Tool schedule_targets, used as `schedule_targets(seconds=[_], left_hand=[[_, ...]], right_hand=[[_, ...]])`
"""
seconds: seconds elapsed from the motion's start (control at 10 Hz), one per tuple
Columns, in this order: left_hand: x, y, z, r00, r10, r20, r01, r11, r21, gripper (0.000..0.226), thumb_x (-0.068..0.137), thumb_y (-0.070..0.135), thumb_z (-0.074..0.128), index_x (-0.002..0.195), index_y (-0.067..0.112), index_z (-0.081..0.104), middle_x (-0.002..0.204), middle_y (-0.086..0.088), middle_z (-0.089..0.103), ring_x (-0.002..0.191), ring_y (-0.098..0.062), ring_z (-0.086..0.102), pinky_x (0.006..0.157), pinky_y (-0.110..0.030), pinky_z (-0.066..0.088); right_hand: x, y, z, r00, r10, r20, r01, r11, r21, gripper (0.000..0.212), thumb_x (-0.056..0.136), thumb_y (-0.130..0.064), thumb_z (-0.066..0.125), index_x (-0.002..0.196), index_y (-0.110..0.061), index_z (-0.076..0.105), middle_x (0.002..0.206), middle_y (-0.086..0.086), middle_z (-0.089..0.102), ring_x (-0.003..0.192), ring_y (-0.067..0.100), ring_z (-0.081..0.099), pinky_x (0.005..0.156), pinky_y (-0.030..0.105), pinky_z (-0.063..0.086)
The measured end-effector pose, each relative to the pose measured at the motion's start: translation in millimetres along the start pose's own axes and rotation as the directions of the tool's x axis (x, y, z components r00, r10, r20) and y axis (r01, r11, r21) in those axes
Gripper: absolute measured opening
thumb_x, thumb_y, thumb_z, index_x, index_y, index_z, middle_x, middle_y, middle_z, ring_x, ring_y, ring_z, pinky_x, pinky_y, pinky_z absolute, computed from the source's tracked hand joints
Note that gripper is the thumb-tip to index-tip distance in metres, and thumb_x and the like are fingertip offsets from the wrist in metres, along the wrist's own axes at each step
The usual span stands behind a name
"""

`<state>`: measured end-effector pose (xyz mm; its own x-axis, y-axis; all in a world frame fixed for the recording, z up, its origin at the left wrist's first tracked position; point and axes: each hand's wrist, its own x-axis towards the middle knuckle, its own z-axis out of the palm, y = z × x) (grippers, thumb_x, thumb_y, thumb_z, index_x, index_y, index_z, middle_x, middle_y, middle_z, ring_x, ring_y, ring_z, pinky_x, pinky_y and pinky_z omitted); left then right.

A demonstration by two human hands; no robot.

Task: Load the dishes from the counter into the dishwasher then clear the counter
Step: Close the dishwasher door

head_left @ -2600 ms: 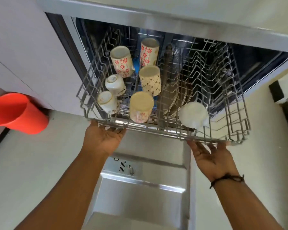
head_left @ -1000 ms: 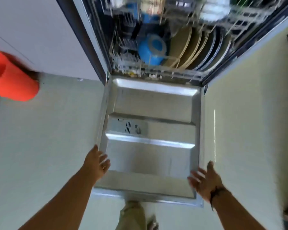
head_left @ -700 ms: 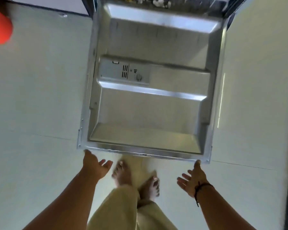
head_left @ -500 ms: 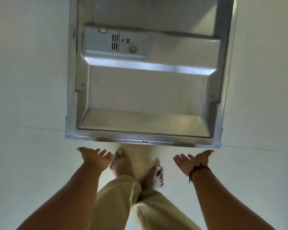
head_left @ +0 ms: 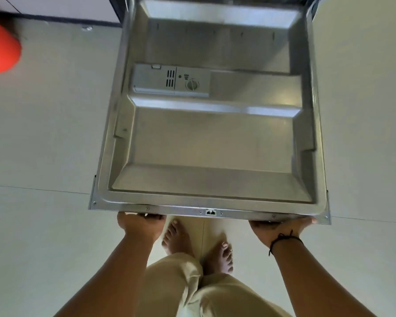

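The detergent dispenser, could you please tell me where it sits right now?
In the head view, the detergent dispenser sits on the inner face of the open dishwasher door, in its upper left part, far from the left hand at the door's near edge.

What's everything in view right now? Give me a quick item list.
dishwasher door: one, steel, open flat, centre
detergent dispenser: one, grey, on the door's inner panel
orange container: one, far left edge, cut off
floor: pale tiles, around the door
cabinet front: white, top left
wristband: one, black, right wrist
feet: two, bare, below the door edge
left hand: under the door's front edge
right hand: under the door's front edge
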<state>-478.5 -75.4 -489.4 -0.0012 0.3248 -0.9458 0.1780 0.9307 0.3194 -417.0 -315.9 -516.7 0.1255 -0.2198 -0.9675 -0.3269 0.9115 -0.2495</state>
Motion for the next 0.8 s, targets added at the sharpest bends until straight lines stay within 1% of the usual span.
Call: schedule_targets(seconds=[0.1, 0.2, 0.3, 0.4, 0.5, 0.6, 0.7, 0.8], left_hand=[[-58, 65, 9, 0.948, -0.244, 0.202, 0.294, 0.916, -0.272, 0.054, 0.090, 0.054, 0.043, 0.116, 0.010, 0.060, 0.126, -0.017, 0.060, 0.108, -0.031, 0.062, 0.095, -0.052, 0.047], [-119, 100, 12, 0.959, -0.143, 0.246, 0.197, 0.958, -0.207, 0.054, 0.088, 0.053, 0.045, 0.126, 0.017, 0.057, 0.124, -0.012, 0.062, 0.110, -0.032, 0.060, 0.100, -0.052, 0.043], [-198, 136, 41, 0.938, -0.119, 0.327, 0.193, 0.959, -0.206, 0.047, 0.086, 0.047, 0.048, 0.120, 0.016, 0.058, 0.119, -0.011, 0.064, 0.109, -0.032, 0.061, 0.100, -0.053, 0.042], [-275, 179, 86, 0.891, -0.058, 0.449, 0.160, 0.968, -0.193, 0.045, 0.082, 0.040, 0.056, 0.116, 0.011, 0.056, 0.115, -0.012, 0.060, 0.106, -0.033, 0.060, 0.097, -0.052, 0.045], [-334, 209, 129, 0.842, 0.036, 0.539, 0.030, 0.993, -0.113, 0.043, 0.082, 0.032, 0.059, 0.117, 0.008, 0.054, 0.109, -0.012, 0.056, 0.100, -0.030, 0.060, 0.096, -0.046, 0.047], [-374, 232, 163, 0.745, 0.141, 0.652, -0.211, 0.977, 0.029, 0.033, 0.083, 0.015, 0.056, 0.115, 0.009, 0.056, 0.111, -0.011, 0.057, 0.098, -0.029, 0.059, 0.098, -0.041, 0.046], [-391, 249, 194, 0.692, 0.223, 0.686, -0.509, 0.825, 0.245, 0.037, 0.085, -0.004, 0.048, 0.119, 0.009, 0.054, 0.121, -0.010, 0.055, 0.109, -0.026, 0.054, 0.102, -0.040, 0.044], [-401, 272, 223, 0.605, 0.286, 0.743, -0.774, 0.430, 0.464, 0.038, 0.085, -0.011, 0.046, 0.118, 0.006, 0.053, 0.119, -0.011, 0.055, 0.109, -0.028, 0.052, 0.097, -0.033, 0.047]], right_hand=[[-73, -26, 5, 0.999, -0.014, -0.046, 0.011, 0.998, -0.061, 0.088, 0.064, -0.088, 0.039, 0.111, -0.017, 0.063, 0.110, 0.012, 0.063, 0.102, 0.033, 0.061, 0.091, 0.056, 0.047], [-156, -57, 32, 1.000, -0.022, -0.018, 0.019, 0.991, -0.133, 0.077, 0.069, -0.087, 0.038, 0.086, -0.013, 0.053, 0.081, 0.009, 0.052, 0.075, 0.025, 0.052, 0.079, 0.043, 0.051], [-235, -89, 77, 0.994, -0.024, 0.109, 0.048, 0.972, -0.231, 0.071, 0.072, -0.082, 0.040, 0.100, -0.020, 0.058, 0.096, 0.009, 0.055, 0.083, 0.026, 0.056, 0.080, 0.043, 0.050], [-302, -117, 129, 0.965, -0.061, 0.256, 0.147, 0.932, -0.330, 0.075, 0.076, -0.082, 0.037, 0.120, -0.024, 0.053, 0.115, 0.008, 0.059, 0.094, 0.029, 0.058, 0.086, 0.044, 0.046], [-358, -136, 183, 0.931, -0.141, 0.338, 0.294, 0.837, -0.461, 0.064, 0.089, -0.063, 0.045, 0.138, -0.021, 0.043, 0.135, 0.011, 0.050, 0.117, 0.032, 0.052, 0.100, 0.044, 0.043], [-402, -154, 223, 0.868, -0.224, 0.442, 0.475, 0.630, -0.614, 0.037, 0.095, -0.035, 0.050, 0.127, -0.017, 0.050, 0.112, 0.011, 0.054, 0.106, 0.031, 0.052, 0.094, 0.041, 0.046], [-427, -171, 251, 0.803, -0.239, 0.546, 0.594, 0.247, -0.765, 0.019, 0.091, -0.021, 0.055, 0.108, -0.012, 0.056, 0.105, 0.012, 0.056, 0.089, 0.029, 0.052, 0.083, 0.042, 0.048], [-438, -179, 277, 0.704, -0.314, 0.637, 0.643, -0.099, -0.759, 0.026, 0.087, -0.010, 0.060, 0.109, 0.002, 0.058, 0.089, 0.013, 0.056, 0.076, 0.025, 0.051, 0.072, 0.035, 0.048]])
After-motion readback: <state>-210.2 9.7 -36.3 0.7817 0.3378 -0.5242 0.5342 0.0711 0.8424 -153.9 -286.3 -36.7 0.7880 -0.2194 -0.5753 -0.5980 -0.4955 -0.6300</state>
